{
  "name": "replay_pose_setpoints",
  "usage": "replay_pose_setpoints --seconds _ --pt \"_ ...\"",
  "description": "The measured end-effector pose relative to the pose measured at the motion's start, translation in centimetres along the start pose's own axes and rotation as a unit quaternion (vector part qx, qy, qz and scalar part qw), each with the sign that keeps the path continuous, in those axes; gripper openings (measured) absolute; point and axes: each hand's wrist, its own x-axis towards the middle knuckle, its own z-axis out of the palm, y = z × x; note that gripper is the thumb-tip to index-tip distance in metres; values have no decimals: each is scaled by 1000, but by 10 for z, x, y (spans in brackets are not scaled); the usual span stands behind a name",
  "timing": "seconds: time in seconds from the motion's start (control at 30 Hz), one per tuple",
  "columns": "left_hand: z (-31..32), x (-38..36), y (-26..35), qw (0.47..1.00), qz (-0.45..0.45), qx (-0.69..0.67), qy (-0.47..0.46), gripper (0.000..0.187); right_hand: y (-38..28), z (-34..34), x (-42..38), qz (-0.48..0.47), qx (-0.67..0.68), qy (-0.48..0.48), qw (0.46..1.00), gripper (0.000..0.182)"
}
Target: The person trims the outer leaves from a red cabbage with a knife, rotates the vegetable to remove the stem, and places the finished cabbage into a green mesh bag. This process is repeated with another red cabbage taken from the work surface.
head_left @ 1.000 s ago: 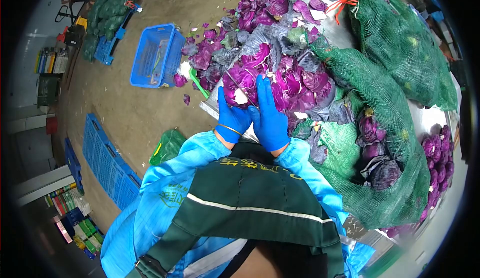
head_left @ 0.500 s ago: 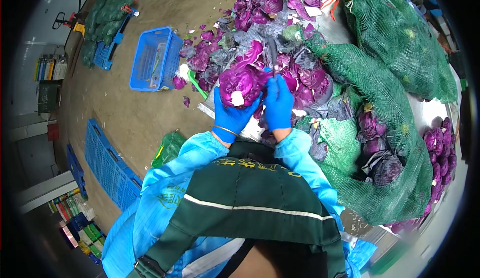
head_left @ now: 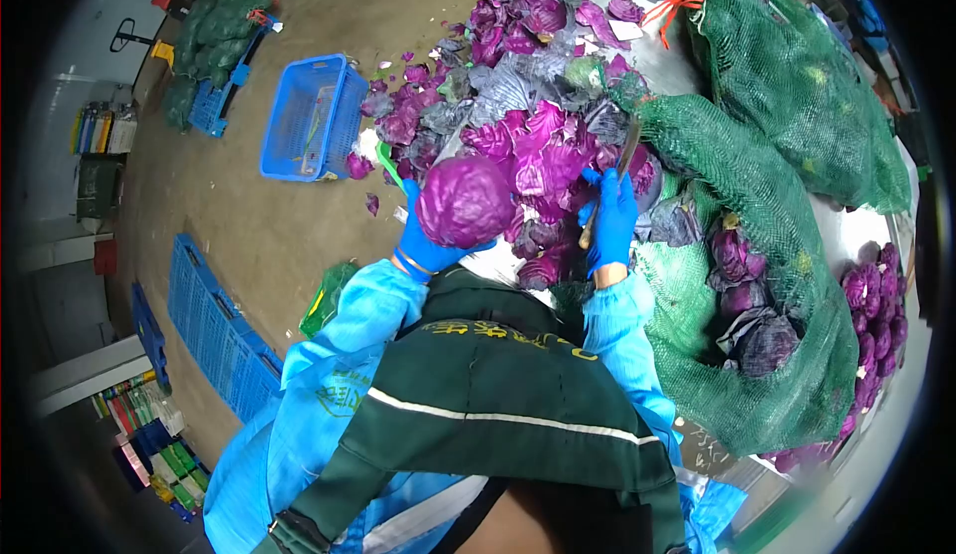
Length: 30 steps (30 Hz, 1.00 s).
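One open green mesh sack [head_left: 797, 255], at right, cabbages in its mouth; one heap of loose purple leaves [head_left: 543, 166], ahead of the person. One red cabbage [head_left: 465, 203], round, smooth-faced, cupped in the left hand [head_left: 423, 247] at the heap's near left edge; one knife [head_left: 627, 146], gripped in the right hand [head_left: 612, 218], blade well apart from the cabbage. Step, as judged: leaf-trimming, at a turn-and-check pause; any further cut calls for a steady left hold and the blade brought across.
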Motion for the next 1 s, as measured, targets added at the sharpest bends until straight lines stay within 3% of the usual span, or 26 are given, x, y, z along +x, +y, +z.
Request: replay_pose_setpoints --seconds 0.03,0.1,0.13,0.17,0.2,0.23,0.27,0.3,0.37,0.43,0.47,0.5,0.53,0.57,0.63,0.7,0.73,0.77,0.83,0.9,0.93,0.97,1.0 --pt "-5 -2 -3 1000 -1 1 2 82 0 2 -10 -1 -28 -6 1000 39" --pt "-8 4 -5 971 -31 -238 11 80 -4 5 -29 39 -59 -38 997 42" --pt "-10 3 -4 998 48 -7 -27 80 -3 3 -37 58 -113 -74 989 39" --pt "25 -1 21 972 -42 -211 95 79 -4 4 -49 48 -77 -137 986 41" --pt "40 0 29 970 -65 -218 90 78 2 4 -56 25 -61 -181 981 44" --pt "44 1 33 967 -89 -223 83 78 22 4 -58 -15 39 -228 973 49" --pt "29 6 19 964 -57 -249 -69 67 -2 1 -72 90 102 -266 954 54" --pt "47 9 19 962 -68 -253 -81 67 13 -8 -74 122 92 -272 950 50" --pt "81 12 24 993 4 -19 -115 66 40 -32 -68 140 336 -276 890 42" --pt "86 33 -1 993 -23 73 -90 48 38 -69 -77 194 432 -236 849 45" --pt "99 44 -18 968 36 229 -101 46 34 -88 -83 137 389 -247 877 55" --pt "112 57 -34 914 98 376 -115 45 24 -101 -94 113 436 -163 878 51" --pt "122 74 -48 792 241 543 -141 48 30 -122 -95 69 459 -193 864 53" --pt "131 88 -64 622 377 668 -160 51 36 -140 -99 20 478 -220 850 54" --pt "131 111 -93 515 325 765 -208 57 25 -159 -121 34 450 -87 888 53" --pt "122 127 -99 476 305 791 -233 57 38 -190 -136 57 477 -156 863 58" --pt "118 126 -90 498 285 778 -256 58 32 -182 -150 0 431 6 902 64" --pt "96 127 -85 540 343 718 -272 59 44 -194 -153 -17 598 -111 793 72" --pt "71 111 -58 522 335 746 -240 59 39 -200 -169 -144 580 -138 790 81" --pt "18 118 -40 483 331 789 -188 59 1 -190 -194 -145 486 137 851 84" --pt "1 120 -24 471 336 801 -155 59 20 -212 -189 -260 603 -122 744 82" --pt "-55 141 -22 420 383 816 -108 59 15 -223 -196 -272 596 -114 747 82" --pt "-92 152 -8 438 377 813 -77 60 7 -232 -201 -307 585 -167 732 81"
